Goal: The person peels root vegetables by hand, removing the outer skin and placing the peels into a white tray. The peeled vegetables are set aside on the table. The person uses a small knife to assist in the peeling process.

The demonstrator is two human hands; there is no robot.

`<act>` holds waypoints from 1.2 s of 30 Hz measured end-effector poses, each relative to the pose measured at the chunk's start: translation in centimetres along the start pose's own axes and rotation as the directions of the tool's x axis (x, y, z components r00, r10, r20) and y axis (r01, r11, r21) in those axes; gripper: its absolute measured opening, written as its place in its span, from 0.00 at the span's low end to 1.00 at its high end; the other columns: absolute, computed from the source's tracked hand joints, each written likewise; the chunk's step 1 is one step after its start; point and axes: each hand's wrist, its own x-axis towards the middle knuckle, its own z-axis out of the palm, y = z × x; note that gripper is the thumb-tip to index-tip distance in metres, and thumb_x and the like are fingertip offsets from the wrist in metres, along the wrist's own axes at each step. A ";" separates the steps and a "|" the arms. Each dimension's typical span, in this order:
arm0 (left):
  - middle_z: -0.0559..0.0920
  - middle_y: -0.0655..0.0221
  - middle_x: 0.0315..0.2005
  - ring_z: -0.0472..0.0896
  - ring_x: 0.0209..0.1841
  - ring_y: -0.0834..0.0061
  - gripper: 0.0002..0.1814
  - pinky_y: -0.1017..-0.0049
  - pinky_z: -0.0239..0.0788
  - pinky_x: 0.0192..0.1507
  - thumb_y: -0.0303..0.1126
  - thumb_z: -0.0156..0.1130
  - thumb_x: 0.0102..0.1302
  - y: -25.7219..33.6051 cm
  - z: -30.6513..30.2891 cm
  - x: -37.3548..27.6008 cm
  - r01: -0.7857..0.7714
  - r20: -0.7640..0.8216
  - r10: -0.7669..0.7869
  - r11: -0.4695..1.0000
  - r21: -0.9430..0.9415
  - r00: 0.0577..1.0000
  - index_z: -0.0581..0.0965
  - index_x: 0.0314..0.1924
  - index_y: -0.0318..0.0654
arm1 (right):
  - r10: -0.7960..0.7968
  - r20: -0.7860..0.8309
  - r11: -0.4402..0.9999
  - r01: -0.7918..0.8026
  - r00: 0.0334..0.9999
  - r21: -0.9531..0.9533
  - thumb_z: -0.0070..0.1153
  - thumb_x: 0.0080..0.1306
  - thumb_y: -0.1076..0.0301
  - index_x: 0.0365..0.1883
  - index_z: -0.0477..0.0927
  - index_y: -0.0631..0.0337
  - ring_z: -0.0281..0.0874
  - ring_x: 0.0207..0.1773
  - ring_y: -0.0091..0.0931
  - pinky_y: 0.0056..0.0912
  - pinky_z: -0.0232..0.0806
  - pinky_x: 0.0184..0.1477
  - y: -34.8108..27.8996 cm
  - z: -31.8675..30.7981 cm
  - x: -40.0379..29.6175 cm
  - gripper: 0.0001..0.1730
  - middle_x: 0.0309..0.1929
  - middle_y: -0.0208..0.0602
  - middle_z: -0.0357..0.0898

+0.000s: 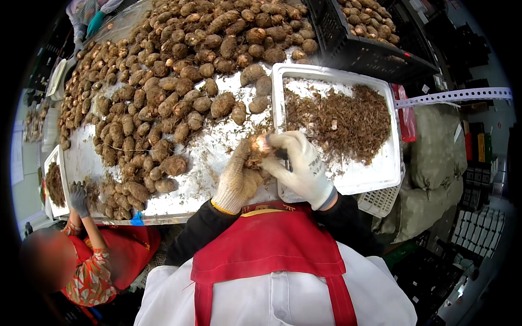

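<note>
My left hand (pixel 238 177), in a cream knitted glove, is closed around a hairy brown taro corm (pixel 257 150) near the table's front edge. My right hand (pixel 299 163), in a white coated glove with a grey cuff, touches the corm's pale, pinkish end with bent fingers. A small dark thing shows between the right thumb and fingers; I cannot tell what it is. Just right of the hands stands a white foam tray (pixel 346 187) holding brown fibrous peelings (pixel 338 118). Many unpeeled taro corms (pixel 163 98) lie loose on the white table (pixel 208 159) to the left and beyond.
A black plastic crate (pixel 375 53) of corms stands at the back right. Filled sacks (pixel 432 163) lie to the right. At lower left a co-worker's gloved hands (pixel 79 199) rest near another foam tray (pixel 61 179). Another person's gloved hand (pixel 96 24) is at the upper left.
</note>
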 end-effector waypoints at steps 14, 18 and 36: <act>0.81 0.57 0.46 0.79 0.40 0.67 0.34 0.72 0.73 0.35 0.61 0.55 0.74 2.5 -3.3 0.8 0.147 0.139 -0.114 0.956 -0.255 0.984 0.74 0.61 0.36 | 0.297 0.098 0.955 -0.293 0.950 -0.053 0.53 0.72 0.72 0.46 0.80 0.65 0.82 0.44 0.39 0.41 0.74 0.45 0.4 -3.1 -2.2 0.08 0.45 0.43 0.81; 0.83 0.58 0.52 0.82 0.48 0.64 0.33 0.67 0.75 0.40 0.59 0.55 0.73 2.4 -1.7 0.5 0.142 0.063 -0.133 0.975 -0.170 0.989 0.75 0.62 0.38 | 0.327 0.066 0.934 -0.333 0.943 0.127 0.56 0.72 0.69 0.58 0.80 0.66 0.83 0.55 0.40 0.38 0.73 0.57 0.0 -3.3 -0.5 0.18 0.53 0.49 0.81; 0.80 0.64 0.56 0.81 0.55 0.71 0.26 0.70 0.76 0.59 0.48 0.52 0.80 1.2 -1.9 0.2 0.100 0.214 -0.136 0.980 0.171 0.967 0.71 0.66 0.36 | 0.492 0.268 0.711 -0.560 0.828 0.425 0.56 0.73 0.68 0.57 0.80 0.64 0.82 0.46 0.26 0.29 0.74 0.52 0.3 -4.0 -1.0 0.16 0.47 0.37 0.83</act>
